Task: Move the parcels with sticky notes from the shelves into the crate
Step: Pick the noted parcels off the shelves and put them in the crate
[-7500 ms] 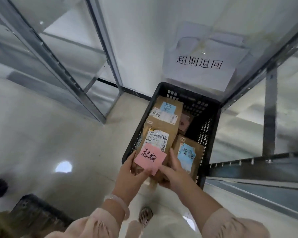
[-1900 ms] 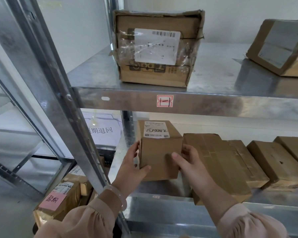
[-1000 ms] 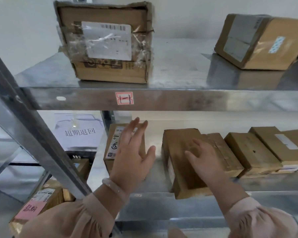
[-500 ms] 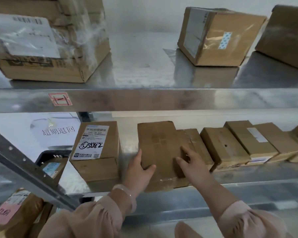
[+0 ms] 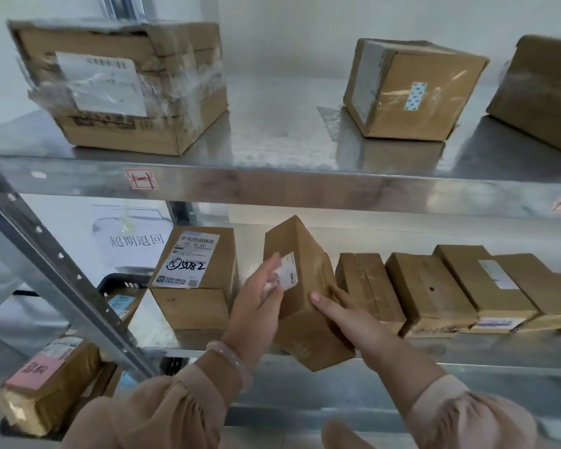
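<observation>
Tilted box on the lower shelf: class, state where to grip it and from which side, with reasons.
Grip the tilted box by its two long side faces, one hand each, coming from the front. Its near end juts past the shelf edge, free, while a neighbour box crowds its right side further back. Left hand and right hand hold it so.

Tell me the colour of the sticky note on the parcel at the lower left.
Pink sticky note, head view.
</observation>
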Demonstrator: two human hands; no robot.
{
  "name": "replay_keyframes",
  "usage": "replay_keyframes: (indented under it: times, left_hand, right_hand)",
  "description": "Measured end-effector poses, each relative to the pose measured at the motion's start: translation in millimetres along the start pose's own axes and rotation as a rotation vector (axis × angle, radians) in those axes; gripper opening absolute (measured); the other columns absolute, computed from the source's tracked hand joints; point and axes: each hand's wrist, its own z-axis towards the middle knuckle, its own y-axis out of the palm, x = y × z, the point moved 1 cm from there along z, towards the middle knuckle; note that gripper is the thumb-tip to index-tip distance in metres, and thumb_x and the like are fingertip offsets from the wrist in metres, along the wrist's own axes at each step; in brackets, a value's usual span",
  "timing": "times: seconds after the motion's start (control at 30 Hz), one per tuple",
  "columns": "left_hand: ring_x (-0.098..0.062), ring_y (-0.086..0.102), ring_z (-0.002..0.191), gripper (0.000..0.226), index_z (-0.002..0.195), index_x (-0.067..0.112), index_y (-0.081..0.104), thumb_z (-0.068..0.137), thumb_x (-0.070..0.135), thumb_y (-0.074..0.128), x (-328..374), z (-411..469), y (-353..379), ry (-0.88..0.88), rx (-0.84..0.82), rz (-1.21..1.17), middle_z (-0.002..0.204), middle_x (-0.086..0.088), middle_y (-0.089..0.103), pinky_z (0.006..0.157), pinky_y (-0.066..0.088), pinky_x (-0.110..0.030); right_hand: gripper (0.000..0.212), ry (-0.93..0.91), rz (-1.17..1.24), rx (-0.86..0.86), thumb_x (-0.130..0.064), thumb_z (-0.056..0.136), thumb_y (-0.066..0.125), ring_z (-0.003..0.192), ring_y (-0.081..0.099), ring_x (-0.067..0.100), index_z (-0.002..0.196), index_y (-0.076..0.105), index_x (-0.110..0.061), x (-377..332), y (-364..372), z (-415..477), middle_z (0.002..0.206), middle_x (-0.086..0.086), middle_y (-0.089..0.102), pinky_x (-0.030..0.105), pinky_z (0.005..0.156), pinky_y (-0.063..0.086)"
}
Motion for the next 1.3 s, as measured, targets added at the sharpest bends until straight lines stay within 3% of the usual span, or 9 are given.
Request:
replay_keyframes:
  times: [0.13,0.2,0.37,0.53,0.7,0.8,0.93,1.2,1.3]
  left_hand:
    - [-0.005,0.032,0.138,0.066,0.134,0.051,0.037,0.093,0.002,0.054,-6.7,0.8,-0.9,-0.007,0.111,0.041,0.154,0.013,0.024,0.095,0.039,-0.008]
    - [-0.002,0.031,0.137,0.069,0.142,0.044,0.034,0.092,0.003,0.058,-8.7,-0.3,2.0,-0.049,0.083,0.004,0.151,0.011,0.027,0.087,0.041,-0.005]
    - [0.028,0.043,0.110,0.079,0.138,0.046,0.030,0.086,-0.002,0.066,-13.6,-2.8,10.9,-0.046,-0.068,-0.074,0.132,0.024,0.042,0.086,0.042,-0.002]
    - [0.007,0.042,0.121,0.086,0.153,0.033,0.014,0.089,0.026,0.070,-24.0,-12.3,14.3,-0.261,-0.152,-0.091,0.132,0.025,0.035,0.082,0.044,-0.006]
    - [0.009,0.061,0.085,0.038,0.127,0.040,0.053,0.098,0.055,0.035,-36.7,-19.3,12.8,-0.459,-0.202,-0.214,0.112,0.020,0.059,0.057,0.046,-0.005]
    - [0.000,0.053,0.104,0.052,0.132,0.050,0.049,0.090,0.067,0.023,-40.5,-18.7,11.2,-0.486,-0.235,-0.230,0.120,0.018,0.053,0.065,0.048,-0.009]
    - [-0.020,0.048,0.129,0.053,0.144,0.047,0.035,0.094,0.049,0.053,-49.6,-12.3,9.9,-0.454,-0.143,-0.232,0.141,0.006,0.050,0.107,0.043,-0.042]
    - [-0.018,0.049,0.126,0.066,0.140,0.042,0.042,0.082,0.041,0.074,-54.1,-4.4,5.1,-0.406,-0.048,-0.115,0.140,0.004,0.047,0.106,0.046,-0.044]
    - [-0.014,0.036,0.134,0.067,0.140,0.041,0.043,0.081,0.039,0.075,-47.7,-2.2,9.6,-0.294,-0.017,0.031,0.148,0.006,0.033,0.111,0.040,-0.039]
  right_hand:
    - [0.082,-0.041,0.131,-0.132,-0.072,0.068,0.065,0.088,0.063,-0.007,0.139,0.044,-0.038,1.1,1.2,-5.6,0.108,-0.024,0.066,0.008,0.058,0.049]
    - [0.054,-0.046,0.180,-0.192,-0.068,0.075,0.062,0.084,0.064,-0.014,0.121,0.056,-0.041,3.7,3.8,-5.8,0.097,-0.029,0.070,0.003,0.058,0.047]
    - [0.043,-0.034,0.219,-0.174,-0.055,0.081,0.068,0.095,0.069,0.005,0.119,0.057,-0.039,14.1,7.8,-0.2,0.104,-0.013,0.073,0.020,0.071,0.054]
    - [0.040,-0.063,0.267,-0.133,-0.045,0.083,0.070,0.099,0.069,0.012,0.121,0.057,-0.040,25.9,1.3,4.0,0.110,-0.010,0.072,0.028,0.074,0.057]
    - [0.034,-0.040,0.390,-0.082,-0.038,0.091,0.061,0.101,0.069,0.020,0.125,0.057,-0.032,32.6,-7.8,11.2,0.111,-0.004,0.072,0.045,0.083,0.057]
    - [0.033,-0.016,0.519,-0.063,-0.033,0.096,0.054,0.105,0.067,0.026,0.128,0.055,-0.027,33.6,-10.5,13.4,0.114,0.003,0.071,0.052,0.082,0.056]
    - [0.036,0.059,0.691,-0.139,-0.033,0.094,0.053,0.106,0.067,0.028,0.127,0.058,-0.019,38.1,-9.9,12.6,0.118,0.011,0.069,0.050,0.090,0.054]
    - [0.037,-0.046,0.453,-0.010,-0.023,0.099,0.044,0.098,0.071,0.023,0.128,0.050,-0.045,26.6,-15.8,13.0,0.113,-0.001,0.071,0.043,0.072,0.058]
    - [0.031,-0.149,0.227,-0.037,-0.054,0.094,0.047,0.105,0.067,0.012,0.124,0.056,-0.051,12.0,-19.7,6.3,0.115,-0.011,0.070,0.037,0.088,0.055]
